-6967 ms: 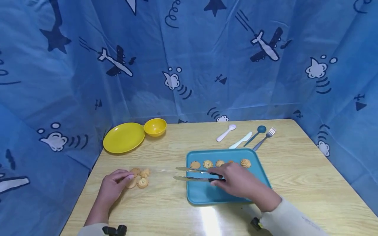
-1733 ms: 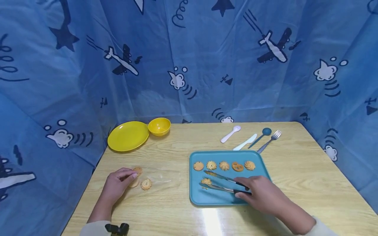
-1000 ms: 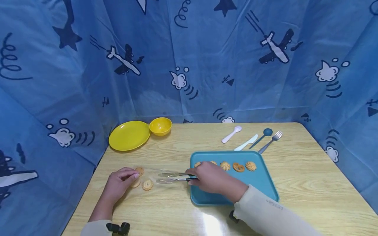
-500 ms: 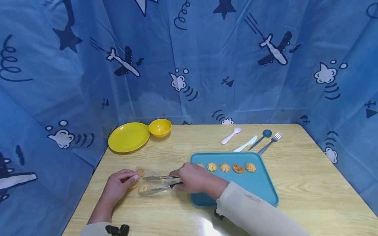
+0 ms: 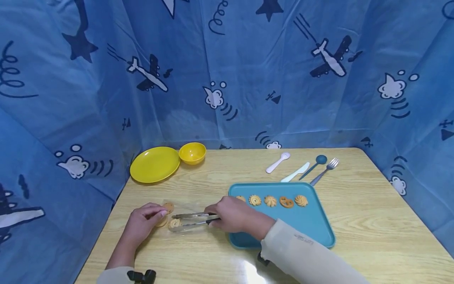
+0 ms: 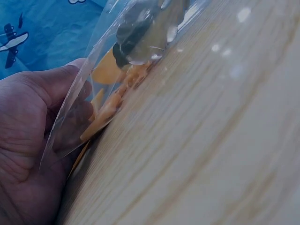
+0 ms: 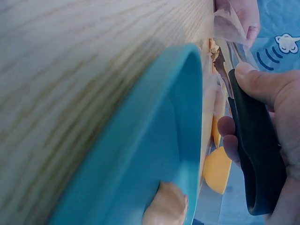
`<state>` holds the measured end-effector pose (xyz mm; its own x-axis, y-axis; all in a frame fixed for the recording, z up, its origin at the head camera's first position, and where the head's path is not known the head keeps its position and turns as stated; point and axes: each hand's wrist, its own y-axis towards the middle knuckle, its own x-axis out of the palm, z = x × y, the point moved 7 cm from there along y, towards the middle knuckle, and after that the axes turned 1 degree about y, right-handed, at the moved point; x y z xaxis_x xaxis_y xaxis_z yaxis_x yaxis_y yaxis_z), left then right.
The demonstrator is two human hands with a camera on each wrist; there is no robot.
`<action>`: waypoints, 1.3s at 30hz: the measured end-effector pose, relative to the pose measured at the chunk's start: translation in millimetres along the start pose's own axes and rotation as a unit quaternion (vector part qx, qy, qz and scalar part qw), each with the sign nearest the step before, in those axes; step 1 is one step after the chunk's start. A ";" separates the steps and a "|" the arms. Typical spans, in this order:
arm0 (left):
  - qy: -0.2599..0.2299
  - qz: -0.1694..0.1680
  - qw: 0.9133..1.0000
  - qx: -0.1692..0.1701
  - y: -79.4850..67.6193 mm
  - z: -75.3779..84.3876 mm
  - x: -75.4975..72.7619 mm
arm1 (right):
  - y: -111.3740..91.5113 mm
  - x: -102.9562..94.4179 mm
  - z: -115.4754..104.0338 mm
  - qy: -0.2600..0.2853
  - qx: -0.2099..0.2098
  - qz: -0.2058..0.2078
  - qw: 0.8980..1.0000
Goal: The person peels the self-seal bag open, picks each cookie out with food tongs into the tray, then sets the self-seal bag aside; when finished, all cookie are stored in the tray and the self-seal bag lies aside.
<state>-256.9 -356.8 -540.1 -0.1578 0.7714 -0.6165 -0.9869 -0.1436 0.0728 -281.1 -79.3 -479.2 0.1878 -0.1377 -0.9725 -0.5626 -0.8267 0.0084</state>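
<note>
Tongs (image 5: 191,215): handle-end (image 7: 258,208) seemingly right-wrist view only

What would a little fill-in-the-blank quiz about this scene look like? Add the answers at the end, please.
1. The right hand grips a pair of ____.
2. The plate and the bowl beside it are both ____ in colour.
3. In the head view, second from the right in the row on the tray is a ____.
4. In that view, the rightmost of the four utensils is a ____.

Missing words: tongs; yellow; pretzel; fork.
</note>
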 end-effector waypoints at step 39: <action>-0.025 -0.005 1.000 0.003 1.5 -6.3 1.9 | -238.9 -53.5 113.6 0.029 0.154 0.100 0.983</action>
<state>-258.5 -359.5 -546.1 -0.1489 0.8024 -0.5779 -0.9887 -0.1321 0.0713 -248.1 187.5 -455.6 0.0895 -0.3178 -0.9439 -0.8081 -0.5772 0.1177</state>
